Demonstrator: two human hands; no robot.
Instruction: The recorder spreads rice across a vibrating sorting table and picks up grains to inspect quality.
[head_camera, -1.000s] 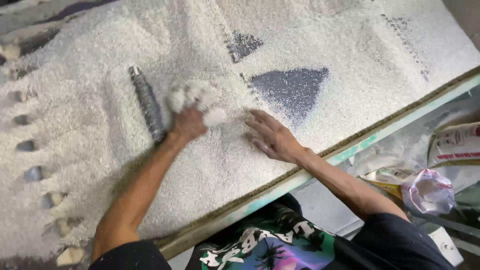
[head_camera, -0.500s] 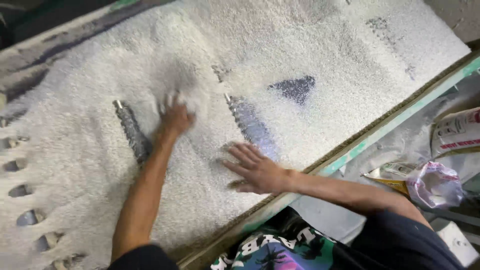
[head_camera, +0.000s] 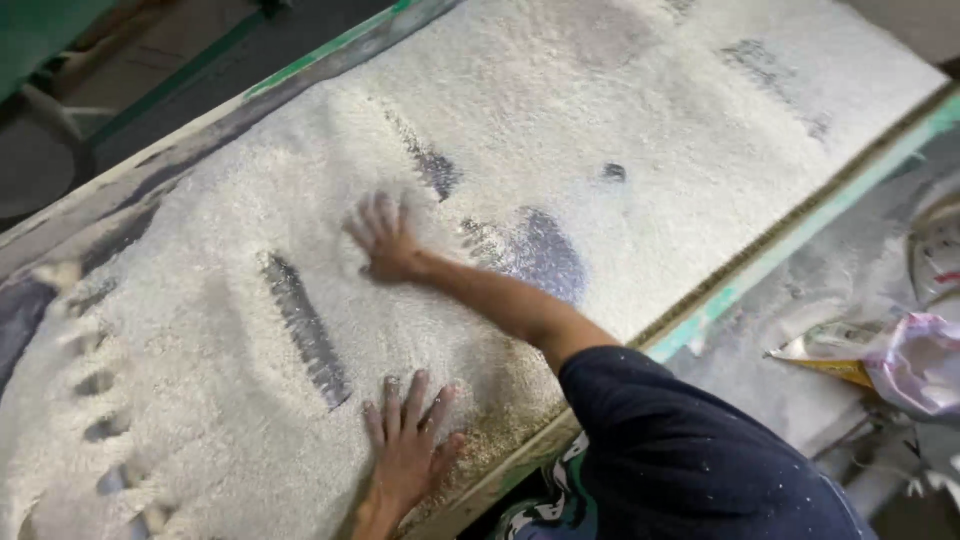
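We press both hands flat and open on the white grains (head_camera: 620, 90) covering the tabletop (head_camera: 800, 235), the left hand (head_camera: 410, 450) near the front edge, the right hand (head_camera: 385, 240) farther in, fingers spread, holding nothing.

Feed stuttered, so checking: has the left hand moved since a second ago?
Yes. The left hand has drawn back toward the person, from out in the white grain to lie flat beside the table's near edge.
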